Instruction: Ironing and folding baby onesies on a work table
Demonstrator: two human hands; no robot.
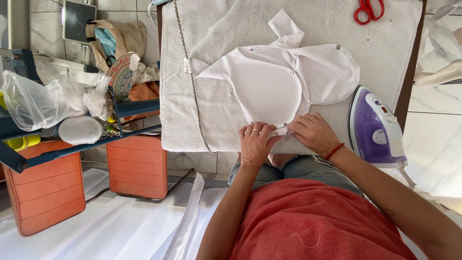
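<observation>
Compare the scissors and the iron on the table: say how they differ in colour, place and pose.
The scissors are red; the iron is purple and white. The scissors lie at the far edge of the towel, cut off by the frame; the iron sits near the person, beside the right hand. The scissors lie flat; the iron looks propped on end. Neither is touched: both hands pinch the white baby garment.

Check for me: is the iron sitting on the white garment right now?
No, the iron stands on the towel beside the garment, apart from it.
</observation>
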